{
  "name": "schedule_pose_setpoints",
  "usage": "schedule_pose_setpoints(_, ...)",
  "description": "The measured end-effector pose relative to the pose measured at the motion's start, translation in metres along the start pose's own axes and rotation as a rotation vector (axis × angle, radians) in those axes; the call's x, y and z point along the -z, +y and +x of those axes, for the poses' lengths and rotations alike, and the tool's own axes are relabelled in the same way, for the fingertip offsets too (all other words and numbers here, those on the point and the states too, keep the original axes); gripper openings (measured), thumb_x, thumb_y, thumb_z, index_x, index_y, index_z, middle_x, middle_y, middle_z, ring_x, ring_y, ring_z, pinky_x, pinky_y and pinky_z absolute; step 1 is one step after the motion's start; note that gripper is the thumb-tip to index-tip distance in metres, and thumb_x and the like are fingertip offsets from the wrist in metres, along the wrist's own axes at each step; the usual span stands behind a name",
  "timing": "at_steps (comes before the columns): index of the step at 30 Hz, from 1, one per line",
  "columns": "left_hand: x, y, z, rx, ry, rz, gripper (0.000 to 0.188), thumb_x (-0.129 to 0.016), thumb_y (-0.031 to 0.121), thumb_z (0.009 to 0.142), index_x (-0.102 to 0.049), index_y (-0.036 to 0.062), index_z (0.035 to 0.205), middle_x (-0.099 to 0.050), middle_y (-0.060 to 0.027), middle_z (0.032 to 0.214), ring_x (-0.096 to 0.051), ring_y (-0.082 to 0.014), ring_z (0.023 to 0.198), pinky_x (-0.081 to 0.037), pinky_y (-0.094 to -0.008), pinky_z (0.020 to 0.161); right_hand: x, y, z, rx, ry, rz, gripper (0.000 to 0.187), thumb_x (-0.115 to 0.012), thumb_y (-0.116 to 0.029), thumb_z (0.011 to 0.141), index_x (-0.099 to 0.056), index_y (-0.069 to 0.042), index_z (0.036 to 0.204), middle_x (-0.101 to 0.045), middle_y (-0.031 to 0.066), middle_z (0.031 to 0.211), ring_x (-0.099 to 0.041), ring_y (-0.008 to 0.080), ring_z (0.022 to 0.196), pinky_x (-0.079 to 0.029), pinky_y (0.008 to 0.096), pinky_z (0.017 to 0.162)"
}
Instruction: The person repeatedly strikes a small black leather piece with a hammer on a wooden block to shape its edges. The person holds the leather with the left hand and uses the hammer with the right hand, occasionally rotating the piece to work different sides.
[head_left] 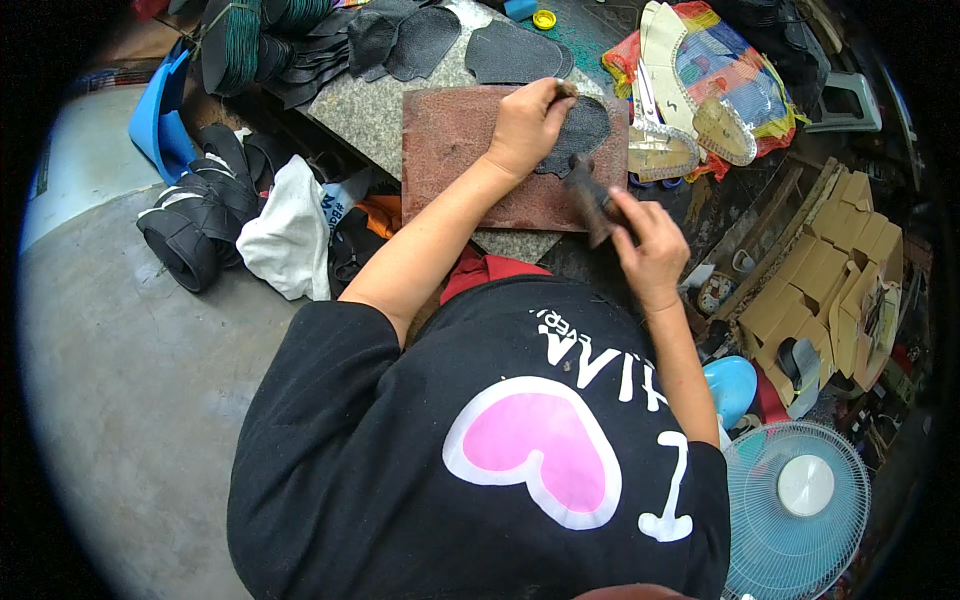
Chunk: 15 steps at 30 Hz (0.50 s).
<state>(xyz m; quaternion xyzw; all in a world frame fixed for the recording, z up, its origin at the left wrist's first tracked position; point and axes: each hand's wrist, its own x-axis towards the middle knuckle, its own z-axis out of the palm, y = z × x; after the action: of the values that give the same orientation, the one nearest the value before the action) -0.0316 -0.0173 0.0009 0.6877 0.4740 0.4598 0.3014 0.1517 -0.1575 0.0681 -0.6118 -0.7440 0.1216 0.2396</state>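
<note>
A black textured shoe-upper piece (pixel 582 130) lies on a worn reddish-brown board (pixel 450 150) in front of me. My left hand (pixel 525 128) is over the board beside the piece's left edge. Its fingers are pinched together at the piece's far end, around something small and brownish that I cannot make out. My right hand (pixel 652 245) is closed around the handle of a dark hammer (pixel 595 208). The hammer's head is over the near right part of the board, close to the black piece's near end.
More black cut pieces (pixel 425 45) lie beyond the board on the grey slab (pixel 360 115). Scissors (pixel 645 85) and pale patterns (pixel 725 130) lie on a colourful woven sack at the right. Cardboard boxes (pixel 820 260) and a fan (pixel 795 510) stand to my right; black rolls (pixel 190 235) lie left.
</note>
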Motion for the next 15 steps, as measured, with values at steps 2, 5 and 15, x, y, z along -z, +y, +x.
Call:
schedule_pose_setpoints(2, 0.002, -0.001, 0.0, 0.12, -0.016, -0.14, 0.013, -0.068, 0.005, 0.087, -0.065, -0.002, 0.098, -0.071, -0.0107, 0.09, -0.07, -0.0154, 0.079, -0.055, -0.0272, 0.071, -0.006, -0.002, 0.0, 0.061, -0.067, -0.052, 0.044, -0.075, -0.018, 0.073, -0.068, -0.024, 0.117, -0.059, 0.0022, 0.088, -0.06, 0.0213, 0.08, -0.049, 0.0349, 0.069)
schedule_pose_setpoints(5, 0.005, 0.002, 0.0, 0.226, -0.018, -0.322, 0.013, -0.065, 0.003, 0.091, -0.066, -0.0021, 0.102, -0.071, -0.0045, 0.09, -0.067, -0.0093, 0.082, -0.055, -0.0239, 0.074, -0.01, 0.005, 0.017, 0.062, -0.023, 0.049, 0.039, -0.074, -0.031, 0.078, -0.068, -0.017, 0.114, -0.06, 0.0054, 0.092, -0.059, 0.0257, 0.086, -0.048, 0.0383, 0.074)
schedule_pose_setpoints(15, 0.022, 0.024, 0.009, 0.352, 0.196, -0.789, 0.004, -0.058, 0.004, 0.096, -0.056, 0.0051, 0.1, -0.064, -0.007, 0.093, -0.065, -0.0148, 0.079, -0.054, -0.0222, 0.066, -0.051, 0.032, 0.092, -0.547, 0.029, 0.897, 0.021, -0.066, -0.019, 0.093, -0.068, 0.0, 0.1, -0.063, -0.0019, 0.078, -0.052, 0.0071, 0.07, -0.043, 0.0239, 0.067)
